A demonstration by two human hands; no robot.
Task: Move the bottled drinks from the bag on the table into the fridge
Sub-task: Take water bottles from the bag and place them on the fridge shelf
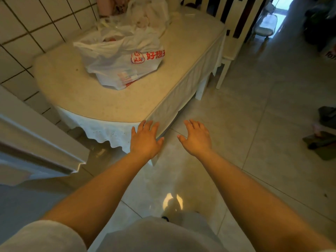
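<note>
A pale tiled floor [254, 115] fills the right and lower part of the frame. The table [101, 102], with a rounded near end and a white cloth hanging from its edge, takes up the upper left and centre, set against a white tiled wall [23, 28] at the far left. A white chair [231, 42] stands at the table's far right side, near the top of the frame.

Both bare forearms reach forward from the bottom of the frame, palms down. The left hand [145, 139] is at centre frame, just at the near edge of the table, fingers straight and slightly spread, holding nothing. The right hand [197, 137] is just to its right, over the floor, fingers likewise extended and loose, empty.

The white plastic bag [120, 57] with red print sits on the tabletop in the upper centre, well apart from both hands. Its top is open and crumpled; what is inside cannot be made out clearly. More crumpled white plastic bags [147, 13] lie behind it at the top.
</note>
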